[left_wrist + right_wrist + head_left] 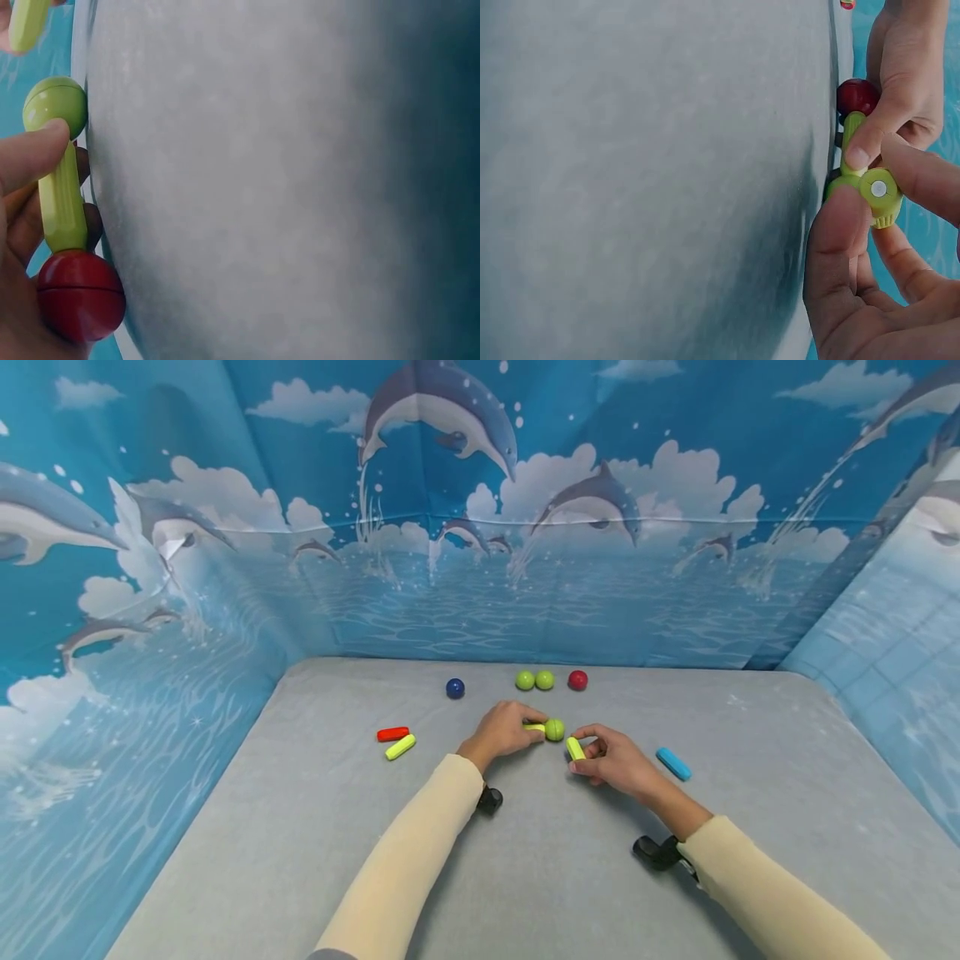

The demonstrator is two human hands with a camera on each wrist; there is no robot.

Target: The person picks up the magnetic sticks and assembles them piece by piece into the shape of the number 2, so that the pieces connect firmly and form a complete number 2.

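Surface (262, 860): red stick (393, 735) beside loose yellow stick (401, 747), then blue ball (455, 688). Left hand (506, 728) grips yellow-green bar (63, 199) between red ball (81, 295) and green ball (554, 730). Right hand (617, 762) pinches short bar (575, 749) near green ball. Blue stick (673, 763) far right.

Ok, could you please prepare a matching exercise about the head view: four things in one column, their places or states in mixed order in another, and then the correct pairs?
Things:
1. red stick
2. light-blue stick
3. dark-blue ball
4. right hand

Places or states:
A. pinching a yellow-green stick
B. lying loose, farthest right on the grey table
C. left of two green balls, near the far edge
D. beside a loose yellow-green stick

Pairs: 1-D, 2-B, 3-C, 4-A
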